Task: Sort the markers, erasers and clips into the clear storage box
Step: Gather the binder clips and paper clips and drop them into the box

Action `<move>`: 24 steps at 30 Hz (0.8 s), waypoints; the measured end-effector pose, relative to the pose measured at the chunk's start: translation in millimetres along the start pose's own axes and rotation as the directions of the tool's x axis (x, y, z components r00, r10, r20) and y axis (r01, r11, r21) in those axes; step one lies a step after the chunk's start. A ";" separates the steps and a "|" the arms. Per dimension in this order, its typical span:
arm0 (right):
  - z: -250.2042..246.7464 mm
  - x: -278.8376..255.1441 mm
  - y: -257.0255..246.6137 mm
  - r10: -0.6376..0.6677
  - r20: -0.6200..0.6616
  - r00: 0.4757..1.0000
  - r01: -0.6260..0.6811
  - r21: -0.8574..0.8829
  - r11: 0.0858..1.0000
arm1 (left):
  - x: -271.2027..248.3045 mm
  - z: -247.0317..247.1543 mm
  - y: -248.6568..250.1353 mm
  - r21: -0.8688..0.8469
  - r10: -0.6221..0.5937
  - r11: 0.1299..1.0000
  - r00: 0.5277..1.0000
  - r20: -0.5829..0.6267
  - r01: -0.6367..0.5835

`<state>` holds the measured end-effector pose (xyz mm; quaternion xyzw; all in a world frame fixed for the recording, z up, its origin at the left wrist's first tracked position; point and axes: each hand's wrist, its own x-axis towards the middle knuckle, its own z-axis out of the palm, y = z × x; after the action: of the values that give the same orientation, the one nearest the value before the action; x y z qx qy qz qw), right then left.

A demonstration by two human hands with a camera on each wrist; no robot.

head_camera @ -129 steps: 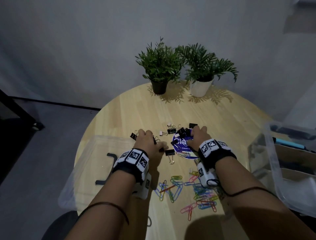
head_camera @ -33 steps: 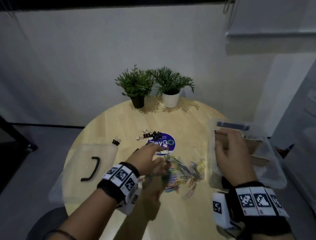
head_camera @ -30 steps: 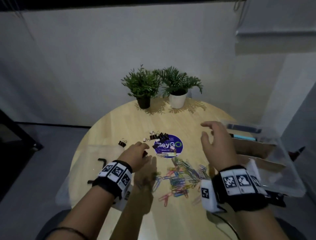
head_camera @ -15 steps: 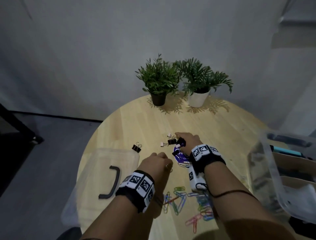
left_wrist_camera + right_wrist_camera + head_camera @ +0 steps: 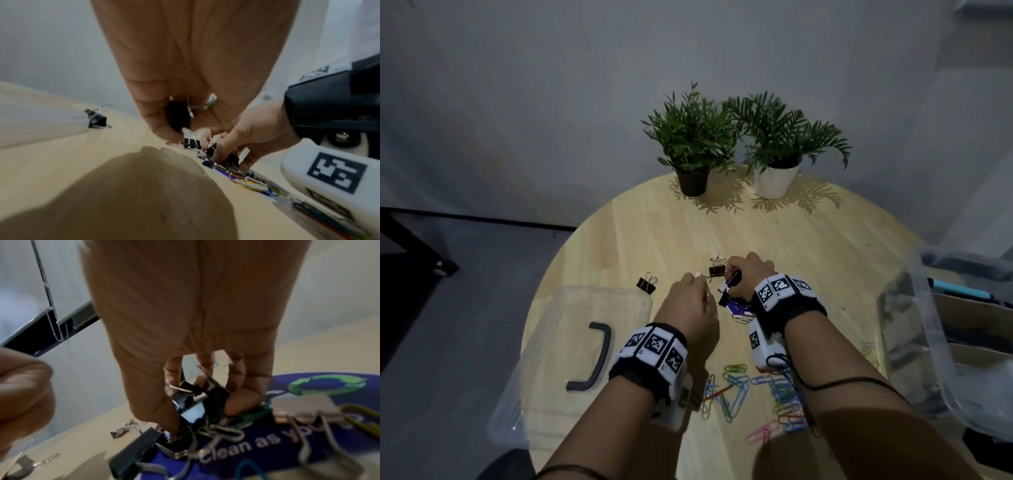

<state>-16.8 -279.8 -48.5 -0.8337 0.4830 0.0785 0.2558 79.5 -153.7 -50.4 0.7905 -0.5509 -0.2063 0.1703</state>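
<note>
Black binder clips (image 5: 716,270) lie in a small pile mid-table, over a blue round sticker (image 5: 738,308). My left hand (image 5: 697,279) is curled at the pile's left side and pinches a black binder clip (image 5: 177,116) between thumb and fingers. My right hand (image 5: 732,274) is over the pile, its fingers curled round black binder clips (image 5: 197,395). A pale pink binder clip (image 5: 304,408) lies on the sticker beside that hand. One more black binder clip (image 5: 647,283) lies alone to the left. Several coloured paper clips (image 5: 774,390) are spread under my forearms. The clear storage box (image 5: 935,329) stands at the right edge.
The box's clear lid (image 5: 571,329) with a dark handle (image 5: 599,359) lies at the table's left front. Two potted plants (image 5: 693,144) (image 5: 777,147) stand at the far edge. The box holds cardboard dividers (image 5: 969,308) and a blue marker (image 5: 955,291).
My right hand has come back from the storage box to the binder clip pile and closed on clips. My left hand has moved forward to the pile. The head view has tilted down.
</note>
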 end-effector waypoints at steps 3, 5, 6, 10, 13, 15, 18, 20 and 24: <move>1.0 -1.5 -2.6 -0.058 -0.007 0.998 0.058 0.033 0.998 | 7.9 6.6 6.5 -0.046 -0.014 0.999 1.000 -0.004 0.013; 4.1 -0.4 -1.0 -0.062 -0.056 0.997 0.066 0.071 0.995 | 12.2 14.4 9.9 -0.030 0.006 1.000 0.999 0.042 -0.005; 4.6 -0.4 0.8 -0.060 -0.074 0.995 0.067 0.092 0.994 | 14.0 17.9 11.6 -0.001 0.011 1.000 0.997 0.071 -0.011; 0.9 -2.8 13.2 -0.027 -0.121 0.992 0.055 0.233 0.971 | 18.3 22.1 16.6 0.095 0.009 0.995 0.991 0.131 -0.022; 1.0 -7.6 23.6 0.049 -0.164 0.985 0.018 0.386 0.922 | 17.6 21.7 19.1 0.119 0.021 0.992 0.991 0.131 -0.037; 0.4 -16.6 28.9 0.097 -0.195 0.976 0.021 0.527 0.849 | 16.6 20.4 23.0 0.121 0.028 0.992 0.993 0.112 -0.041; -12.9 -44.7 31.7 0.120 -0.262 0.958 0.098 0.689 0.718 | 14.0 17.2 27.5 0.105 0.004 0.994 0.995 0.095 -0.014; -28.1 -74.3 33.6 0.086 -0.342 0.936 0.199 0.713 0.672 | 10.3 13.6 25.8 0.073 -0.048 0.996 0.996 0.070 0.043; -59.7 -148.9 48.1 0.029 -0.554 0.832 0.417 0.659 0.626 | -4.1 3.2 19.7 0.033 -0.139 0.990 0.990 0.039 0.138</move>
<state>-142.1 -215.2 42.1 -0.6866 0.4232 -0.3854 0.4483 60.9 -156.5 -42.8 0.8250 -0.5010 -0.2255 0.1324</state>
